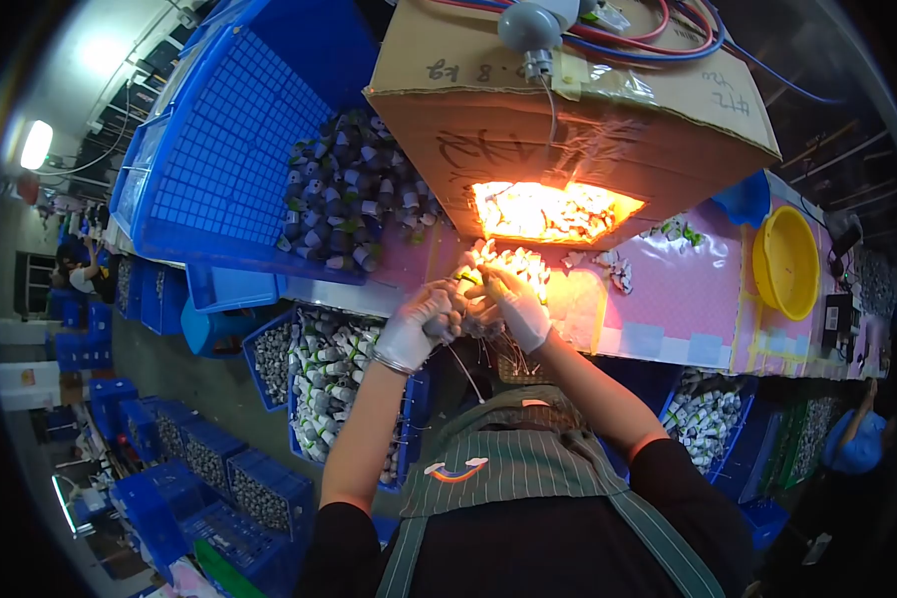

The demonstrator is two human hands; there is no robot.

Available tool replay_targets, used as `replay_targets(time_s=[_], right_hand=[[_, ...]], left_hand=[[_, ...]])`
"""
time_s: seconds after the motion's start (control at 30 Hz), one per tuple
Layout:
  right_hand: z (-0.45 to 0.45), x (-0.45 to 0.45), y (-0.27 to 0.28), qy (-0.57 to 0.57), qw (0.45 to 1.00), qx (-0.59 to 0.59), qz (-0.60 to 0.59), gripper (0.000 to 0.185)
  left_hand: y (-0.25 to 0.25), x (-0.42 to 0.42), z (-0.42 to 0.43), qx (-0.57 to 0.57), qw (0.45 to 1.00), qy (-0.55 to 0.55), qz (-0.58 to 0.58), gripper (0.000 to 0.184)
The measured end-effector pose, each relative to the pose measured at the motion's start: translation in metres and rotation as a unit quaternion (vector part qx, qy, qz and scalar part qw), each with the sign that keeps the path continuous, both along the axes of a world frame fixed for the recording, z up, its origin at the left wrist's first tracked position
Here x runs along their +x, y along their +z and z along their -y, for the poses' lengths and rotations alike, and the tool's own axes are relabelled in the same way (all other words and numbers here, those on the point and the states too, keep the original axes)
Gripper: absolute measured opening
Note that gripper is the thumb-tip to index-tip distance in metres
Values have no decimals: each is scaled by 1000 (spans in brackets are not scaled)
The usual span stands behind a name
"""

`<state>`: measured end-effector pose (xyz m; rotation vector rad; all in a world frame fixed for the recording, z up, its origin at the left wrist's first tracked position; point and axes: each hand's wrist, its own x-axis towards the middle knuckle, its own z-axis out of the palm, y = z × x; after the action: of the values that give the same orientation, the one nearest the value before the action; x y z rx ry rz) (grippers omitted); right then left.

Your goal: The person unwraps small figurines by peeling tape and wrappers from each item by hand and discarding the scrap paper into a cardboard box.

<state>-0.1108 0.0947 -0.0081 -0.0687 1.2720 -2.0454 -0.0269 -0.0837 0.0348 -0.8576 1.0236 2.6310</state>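
Note:
My left hand (416, 327), in a white glove, is closed around a small grey rounded piece (437, 325) at the table's front edge. Close beside it, my gloved right hand (518, 309) has its fingers bent and pressed together; what they hold is hidden by glare. A bit of green (468, 278) shows between the hands. Just beyond them lies a brightly lit pile of small white pieces (518, 264), in front of the glowing opening (558, 211) of a cardboard box (424, 130). Thin pale strands hang below my hands.
A tipped blue crate (219, 149) with a heap of grey-and-white pieces (349, 189) is at the left. A yellow basin (785, 261) stands at the right on the pink tabletop (668, 294). Filled crates (344, 389) sit below the table edge. Another person (855, 439) is at far right.

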Motion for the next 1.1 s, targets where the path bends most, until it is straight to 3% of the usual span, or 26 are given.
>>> replay_targets(time_s=[0.07,0.13,0.2,0.27,0.33,0.4,0.5,0.63,0.7,0.77,0.83,0.93,0.97,1.03,1.1], right_hand=[[1,-2,7,-2,998,-41,45,32],[-2,-5,-1,16,999,28,2,31],[-9,-9,-4,37,999,4,36,23],[-15,-11,4,102,989,104,1,17],[-22,-4,9,97,991,81,35,15],[-24,-2,16,98,989,114,-3,15],[-27,3,31,85,991,83,53,13],[-30,6,30,73,995,67,28,15],[-31,7,29,96,981,150,-73,16],[-31,10,18,79,976,161,-128,16],[-30,10,14,62,967,169,-182,17],[-32,10,18,66,976,140,-151,18],[-33,10,20,51,989,110,-85,19],[-36,12,25,37,996,78,-19,20],[-47,12,29,140,972,49,181,27]], left_hand=[[8,5,-18,-65,995,-63,-36,32],[12,9,-25,-89,992,-75,-40,35],[19,12,-27,-99,989,-106,-25,36],[18,15,-30,-112,988,-101,-15,35],[16,18,-37,-123,987,-99,-2,35],[17,16,-42,-317,941,-118,-12,38],[1,17,-40,-390,910,-141,-19,48],[-10,19,-41,-504,844,-156,-96,56],[-8,17,-38,-497,844,-182,-81,58],[-1,13,-38,-491,844,-205,-66,59],[9,10,-41,-354,905,-235,18,57],[15,8,-45,-305,915,-263,33,48],[9,8,-47,-304,915,-263,33,48],[-5,8,-51,-561,802,-196,-67,39],[-10,9,-57,-594,782,-155,-105,38]])
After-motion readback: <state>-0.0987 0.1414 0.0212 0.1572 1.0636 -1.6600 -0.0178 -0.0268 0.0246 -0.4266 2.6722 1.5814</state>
